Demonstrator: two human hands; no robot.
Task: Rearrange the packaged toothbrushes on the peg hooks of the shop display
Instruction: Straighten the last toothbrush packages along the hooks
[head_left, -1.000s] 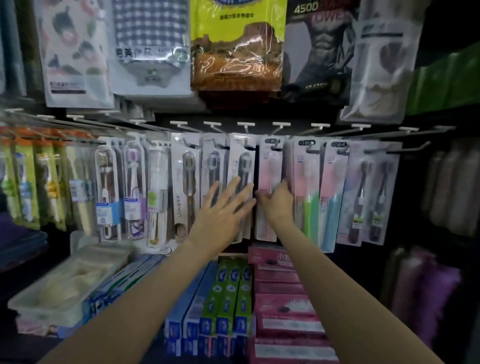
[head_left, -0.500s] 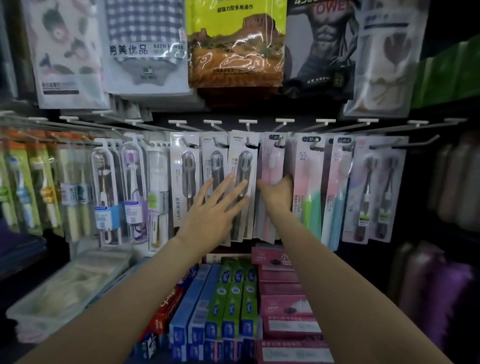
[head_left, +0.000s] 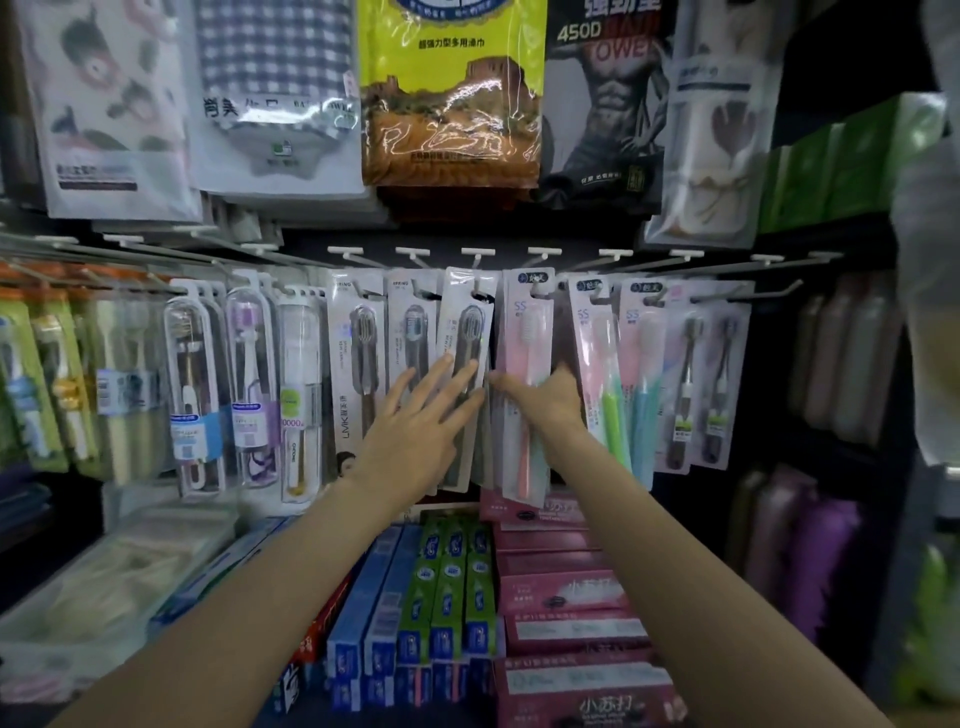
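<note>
Packaged toothbrushes hang in a row on white peg hooks (head_left: 478, 254). My left hand (head_left: 423, 421) lies flat with spread, straight fingers on a grey toothbrush pack (head_left: 467, 317), which hangs slightly tilted. Just to the right, my right hand (head_left: 545, 400) grips the middle of a pink toothbrush pack (head_left: 525, 322), with its fingers wrapped over the pack's left edge. Two more grey packs (head_left: 358, 332) hang to the left of my left hand. Pink-backed packs with green and blue brushes (head_left: 618, 395) hang to the right of my right hand.
Towel and cloth packs (head_left: 452, 104) hang on the row above. Boxed toothpaste (head_left: 447, 587) and pink boxes (head_left: 561, 592) are stacked on the shelf below my arms. Clear-cased toothbrushes (head_left: 249, 389) fill the hooks at left. Dark bottles (head_left: 810, 551) stand at right.
My left hand has slid slightly right onto the third grey pack, which now tilts. My right hand keeps its hold while the pink pack has shifted outward from its neighbours.
</note>
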